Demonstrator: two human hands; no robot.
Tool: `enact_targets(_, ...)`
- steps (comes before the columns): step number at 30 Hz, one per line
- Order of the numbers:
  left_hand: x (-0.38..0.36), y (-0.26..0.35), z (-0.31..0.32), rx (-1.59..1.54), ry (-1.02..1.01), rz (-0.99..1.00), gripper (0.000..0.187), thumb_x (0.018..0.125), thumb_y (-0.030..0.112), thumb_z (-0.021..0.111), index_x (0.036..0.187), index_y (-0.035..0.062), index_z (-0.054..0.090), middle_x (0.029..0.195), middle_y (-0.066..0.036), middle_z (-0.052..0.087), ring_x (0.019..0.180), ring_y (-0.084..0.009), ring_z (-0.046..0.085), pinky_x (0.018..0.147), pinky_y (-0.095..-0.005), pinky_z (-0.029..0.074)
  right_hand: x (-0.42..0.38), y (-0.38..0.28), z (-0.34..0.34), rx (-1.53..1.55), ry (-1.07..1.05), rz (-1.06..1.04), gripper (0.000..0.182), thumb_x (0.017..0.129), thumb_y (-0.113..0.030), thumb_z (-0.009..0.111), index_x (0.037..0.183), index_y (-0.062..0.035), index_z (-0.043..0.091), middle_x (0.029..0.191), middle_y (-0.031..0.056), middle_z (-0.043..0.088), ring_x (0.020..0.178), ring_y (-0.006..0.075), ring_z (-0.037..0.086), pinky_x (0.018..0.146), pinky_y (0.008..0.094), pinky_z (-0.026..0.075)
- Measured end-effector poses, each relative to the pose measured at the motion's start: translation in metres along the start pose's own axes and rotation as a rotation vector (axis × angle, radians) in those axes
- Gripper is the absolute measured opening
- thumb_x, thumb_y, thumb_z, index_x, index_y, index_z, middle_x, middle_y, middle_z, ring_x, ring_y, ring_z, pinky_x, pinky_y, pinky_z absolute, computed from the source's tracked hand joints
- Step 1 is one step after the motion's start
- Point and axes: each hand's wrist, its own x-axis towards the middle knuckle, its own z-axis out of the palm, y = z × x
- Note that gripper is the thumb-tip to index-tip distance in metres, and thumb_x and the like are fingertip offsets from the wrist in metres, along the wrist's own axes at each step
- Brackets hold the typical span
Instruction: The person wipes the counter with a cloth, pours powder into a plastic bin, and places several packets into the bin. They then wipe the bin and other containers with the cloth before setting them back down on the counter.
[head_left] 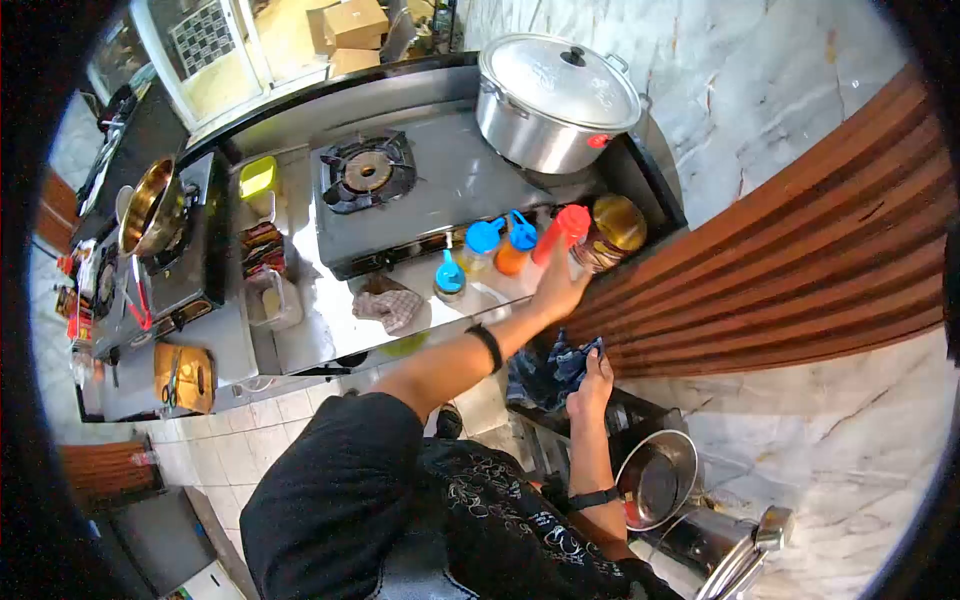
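My left hand (561, 292) reaches across the counter's front edge and is closed around the lower part of a red-capped bottle (563, 232); some of its fingers are hidden. Just right of it stands a jar with a gold lid (619, 222). To the left are an orange-filled bottle with a blue cap (512, 260), another blue-capped bottle (482, 242) and a smaller blue-capped container (449, 278). Lower down, in front of the brown curtain, my right hand (591, 385) grips a dark blue patterned cloth (556, 374), which hangs bunched from the fingers.
A large lidded aluminium pot (555, 110) stands behind the bottles, beside a gas burner (367, 172). A checked cloth (388, 307) lies near the counter edge. The brown curtain (760, 250) borders the right side. Below are a metal pan (658, 480) and other cookware.
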Motion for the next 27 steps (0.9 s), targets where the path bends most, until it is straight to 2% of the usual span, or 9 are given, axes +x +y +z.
enact_targets(3,-0.066,0.02,-0.07,-0.536,-0.82,-0.279,0.086,0.085,0.037,0.068,0.145,-0.0007,0.021,0.141,-0.02,0.04,0.13,-0.0261,0.038,0.103,-0.0379,0.035,0.003,-0.006,0.029,0.086,-0.044,0.037,0.028,0.096,-0.019,0.054,0.116,0.0007,0.055,0.103,0.0047,0.061,0.089,0.0156,0.058,0.08,0.0292,0.048)
enact_targets(5,-0.102,0.031,-0.119,-0.266,-0.936,-0.21,0.086,0.081,0.038,0.072,0.145,0.0034,0.026,0.135,-0.02,0.046,0.127,-0.0268,0.041,0.103,-0.0401,0.035,0.001,-0.007,0.046,0.06,-0.121,0.097,0.026,0.096,-0.019,0.054,0.114,-0.0002,0.056,0.102,0.0039,0.061,0.09,0.0151,0.058,0.081,0.0298,0.047)
enact_targets(7,-0.127,0.024,-0.149,0.128,-0.713,0.16,0.081,0.078,0.037,0.074,0.142,0.0069,0.033,0.128,-0.017,0.053,0.12,-0.0276,0.049,0.1,-0.0394,0.039,-0.002,-0.003,0.068,-0.02,-0.291,0.106,0.025,0.096,-0.019,0.054,0.114,-0.0009,0.057,0.104,0.0038,0.061,0.09,0.0154,0.058,0.083,0.0299,0.047)
enact_targets(9,-0.147,-0.006,-0.163,0.4,-0.728,-0.027,0.07,0.078,0.033,0.073,0.136,0.0084,0.042,0.12,-0.015,0.059,0.11,-0.0304,0.056,0.094,-0.0401,0.043,0.001,0.012,0.085,-0.034,-0.38,0.173,0.026,0.096,-0.018,0.054,0.115,-0.0008,0.057,0.109,0.0046,0.059,0.091,0.0159,0.057,0.086,0.0298,0.045)
enact_targets(12,-0.168,-0.004,-0.206,0.037,-0.352,-0.412,0.043,0.088,0.022,0.064,0.126,0.0049,0.052,0.111,-0.011,0.065,0.096,-0.022,0.061,0.088,-0.0392,0.046,-0.012,0.02,0.132,-0.236,-0.59,0.009,0.031,0.096,-0.019,0.056,0.121,-0.0016,0.053,0.111,0.0057,0.059,0.099,0.0152,0.054,0.09,0.0311,0.043)
enact_targets(16,-0.174,0.022,-0.261,-0.199,0.14,-0.567,0.036,0.093,0.02,0.06,0.12,-0.0018,0.054,0.108,-0.01,0.064,0.099,-0.019,0.058,0.09,-0.034,0.047,-0.041,0.035,0.17,-0.932,-0.995,-0.617,0.091,0.072,-0.036,0.08,0.142,-0.0023,0.031,0.131,0.0238,0.05,0.117,0.0322,0.054,0.097,0.0398,0.043)
enact_targets(19,-0.181,0.056,-0.303,-0.439,0.272,-0.526,0.035,0.094,0.026,0.059,0.114,-0.0027,0.057,0.103,-0.007,0.065,0.092,-0.014,0.06,0.085,-0.0313,0.048,-0.062,0.066,0.187,-0.933,-1.405,-0.283,0.069,0.074,-0.031,0.079,0.129,-0.0016,0.049,0.115,0.0184,0.063,0.099,0.0295,0.064,0.086,0.0389,0.049)
enact_targets(22,-0.195,0.052,-0.345,-0.311,0.363,-0.627,0.036,0.092,0.03,0.062,0.109,-0.0014,0.061,0.1,-0.007,0.066,0.088,-0.0139,0.061,0.081,-0.0302,0.049,-0.101,0.066,0.217,-0.968,-1.413,0.012,0.05,0.076,-0.024,0.076,0.117,-0.0007,0.058,0.1,0.0157,0.068,0.093,0.0261,0.066,0.083,0.0374,0.049)
enact_targets(27,-0.227,0.08,-0.414,-0.182,0.562,-0.809,0.065,0.083,0.034,0.072,0.13,-0.0011,0.046,0.123,-0.011,0.056,0.104,-0.0191,0.056,0.09,-0.0335,0.046,-0.142,0.079,0.262,-1.126,-1.5,-0.207,0.043,0.077,-0.017,0.073,0.114,-0.0004,0.059,0.099,0.0159,0.069,0.09,0.025,0.066,0.083,0.0361,0.049)
